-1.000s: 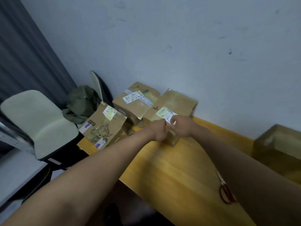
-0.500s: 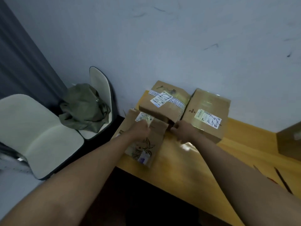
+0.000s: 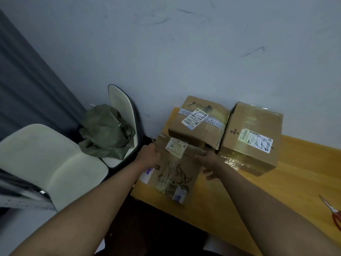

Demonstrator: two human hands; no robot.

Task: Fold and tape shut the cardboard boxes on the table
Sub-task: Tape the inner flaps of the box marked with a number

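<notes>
Three cardboard boxes stand at the left end of the wooden table [image 3: 276,191]. The front box [image 3: 175,174] bears a fish drawing and a clear tape strip down its top. My left hand [image 3: 149,154] grips its far left edge. My right hand [image 3: 208,159] holds its far right edge, thumb on top and fingers spread down the side. Behind it sits a box with striped tape [image 3: 199,124]. To the right stands a box wrapped in clear tape [image 3: 252,135] with a white label.
Red-handled scissors [image 3: 335,215] lie at the table's right edge. Left of the table stand two cream chairs [image 3: 46,159], the far one holding a green bag [image 3: 107,132]. A grey wall rises directly behind the boxes, a dark curtain at far left.
Both hands left the clear-taped box and moved left to the fish-drawing box, now holding its far edges. The view swung left and down.
</notes>
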